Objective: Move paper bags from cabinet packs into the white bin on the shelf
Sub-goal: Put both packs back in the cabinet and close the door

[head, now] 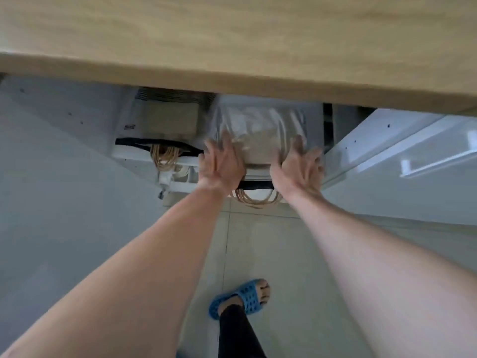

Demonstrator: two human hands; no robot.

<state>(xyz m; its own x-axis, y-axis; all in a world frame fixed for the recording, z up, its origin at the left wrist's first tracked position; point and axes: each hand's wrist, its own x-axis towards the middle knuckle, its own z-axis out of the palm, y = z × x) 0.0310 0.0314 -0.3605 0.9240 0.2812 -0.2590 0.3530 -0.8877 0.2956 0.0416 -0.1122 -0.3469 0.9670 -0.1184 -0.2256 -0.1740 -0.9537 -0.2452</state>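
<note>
A plastic-wrapped pack of paper bags [258, 135] sits in the open cabinet under the wooden counter, its twine handles [254, 198] hanging over the front edge. My left hand [222, 161] presses its left side with fingers spread. My right hand [300, 167] grips its right side. Both hands clasp the pack between them. A second pack [167, 120] lies to the left, with its own twine handles [165, 157] and a black band. The white bin is not in view.
The wooden counter [232, 42] overhangs the cabinet. An open white cabinet door [413, 151] with a handle stands to the right, another door [51, 151] to the left. My foot in a blue slipper [242, 297] stands on the tiled floor.
</note>
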